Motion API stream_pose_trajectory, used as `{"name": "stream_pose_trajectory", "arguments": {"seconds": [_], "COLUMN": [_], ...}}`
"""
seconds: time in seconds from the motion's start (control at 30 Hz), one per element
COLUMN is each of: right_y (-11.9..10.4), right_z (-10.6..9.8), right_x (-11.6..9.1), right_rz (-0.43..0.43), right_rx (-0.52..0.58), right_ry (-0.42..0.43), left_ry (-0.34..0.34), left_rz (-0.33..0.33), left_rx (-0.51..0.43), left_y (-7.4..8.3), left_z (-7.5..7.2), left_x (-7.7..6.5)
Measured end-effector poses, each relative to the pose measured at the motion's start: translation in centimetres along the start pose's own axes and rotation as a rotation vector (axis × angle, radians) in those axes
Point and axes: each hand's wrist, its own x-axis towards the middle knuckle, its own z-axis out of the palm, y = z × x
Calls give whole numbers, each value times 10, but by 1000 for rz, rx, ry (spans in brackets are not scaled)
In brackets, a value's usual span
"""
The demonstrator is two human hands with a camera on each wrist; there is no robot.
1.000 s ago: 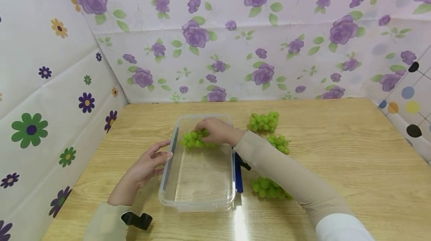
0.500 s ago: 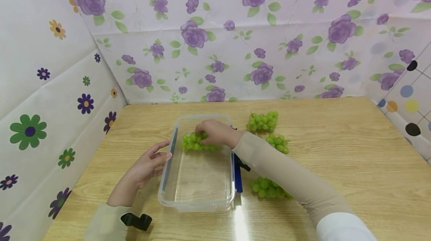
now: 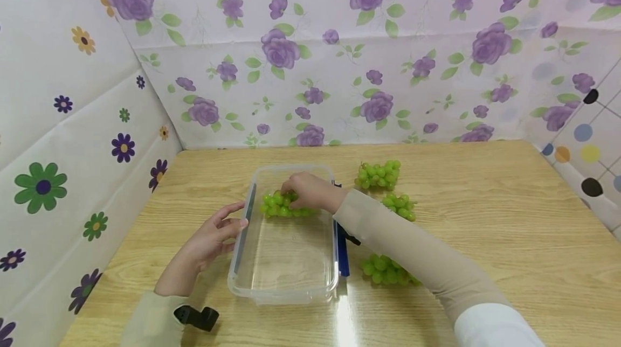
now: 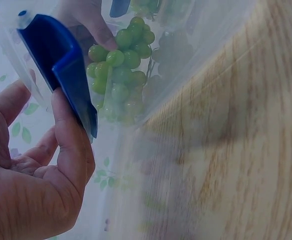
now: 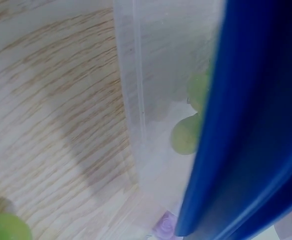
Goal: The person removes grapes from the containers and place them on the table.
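A clear plastic box (image 3: pixel 293 297) with blue latch flaps lies lengthwise before me. Inside its far half is a bunch of green grapes (image 3: pixel 276 205), and my right hand (image 3: pixel 312 192) reaches over the right wall and holds it from above, partly covering it. My left hand (image 3: pixel 213 239) rests against the outside of the left wall. In the left wrist view its fingers touch the blue latch flap (image 4: pixel 61 55), with the grapes (image 4: pixel 123 75) visible through the plastic. The right wrist view shows mostly another blue flap (image 5: pixel 250 120), with the right hand out of sight.
Right of the box lie more green grapes: one bunch (image 3: pixel 378 174) at the back, another (image 3: pixel 400 207) partly behind my right forearm, and a third (image 3: pixel 385 270) nearer me. All are on the wooden table (image 3: pixel 485 201). Flowered sheeting (image 3: pixel 330 83) stands along the table's back.
My right hand stays on the grapes, which sit slightly lower and farther from the fingertips than a second ago. The left hand and the box have not visibly moved.
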Motion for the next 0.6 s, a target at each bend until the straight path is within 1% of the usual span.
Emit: {"name": "stream_pose_trajectory", "arguments": {"seconds": [0.2, 0.6], "right_y": [-2, 0], "right_z": [-2, -1], "right_x": [-2, -3], "right_rz": [-2, -50], "right_rx": [15, 28], "right_ry": [0, 16], "left_ry": [-1, 5], "left_rz": [2, 2], "left_rx": [8, 4], "left_y": [0, -1], "left_z": [-1, -1], "left_x": [0, 1]}}
